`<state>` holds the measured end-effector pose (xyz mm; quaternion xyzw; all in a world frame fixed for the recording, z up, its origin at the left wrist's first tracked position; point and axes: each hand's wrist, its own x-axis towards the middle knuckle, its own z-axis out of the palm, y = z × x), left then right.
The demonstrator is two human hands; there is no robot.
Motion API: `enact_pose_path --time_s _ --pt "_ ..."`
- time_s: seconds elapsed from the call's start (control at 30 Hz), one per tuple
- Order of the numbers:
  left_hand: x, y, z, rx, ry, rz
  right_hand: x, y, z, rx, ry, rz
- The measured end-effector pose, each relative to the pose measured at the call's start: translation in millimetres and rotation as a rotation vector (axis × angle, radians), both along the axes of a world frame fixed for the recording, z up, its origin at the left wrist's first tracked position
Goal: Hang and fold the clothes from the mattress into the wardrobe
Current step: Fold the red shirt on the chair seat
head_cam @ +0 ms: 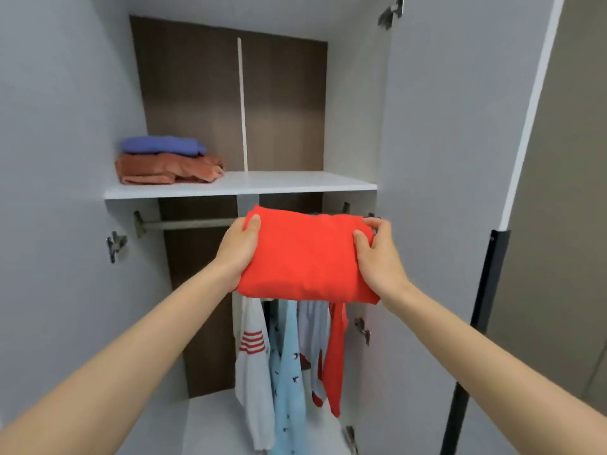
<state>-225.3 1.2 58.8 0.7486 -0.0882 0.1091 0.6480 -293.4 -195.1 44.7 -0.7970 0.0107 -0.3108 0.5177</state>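
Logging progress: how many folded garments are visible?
3. A blue garment lies on an orange garment, left on the shelf; a red garment is gripped by the left hand and right hand. Others may be hidden.

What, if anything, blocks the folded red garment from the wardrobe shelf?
Nothing visible. The left hand and right hand hold the red garment below the shelf, whose middle and right are bare. The stack of folded clothes sits at its left end.

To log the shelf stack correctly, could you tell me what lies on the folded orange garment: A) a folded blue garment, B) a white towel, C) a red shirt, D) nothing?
A: the folded blue garment rests on the orange garment at the left end of the shelf.
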Motion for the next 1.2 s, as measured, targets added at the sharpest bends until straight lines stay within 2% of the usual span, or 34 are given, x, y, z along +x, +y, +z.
enact_pose_path --time_s 0.4,0.67,0.8,1.0,1.13,1.2 --pt "136 12 97 -0.024 -0.118 0.251 180 1 106 -0.017 -0.120 0.185" --pt "234 27 129 0.002 -0.130 0.320 283 16 135 0.044 -0.125 0.261" --pt "293 39 136 0.043 -0.123 0.344 342 25 141 0.048 -0.122 0.230" --pt "397 48 143 0.136 -0.065 0.332 451 35 143 0.134 -0.030 0.145" --pt "449 49 145 0.258 0.034 0.330 513 40 140 0.210 0.093 0.139" --pt "469 48 140 0.374 0.088 0.294 534 45 133 0.174 0.139 0.134"
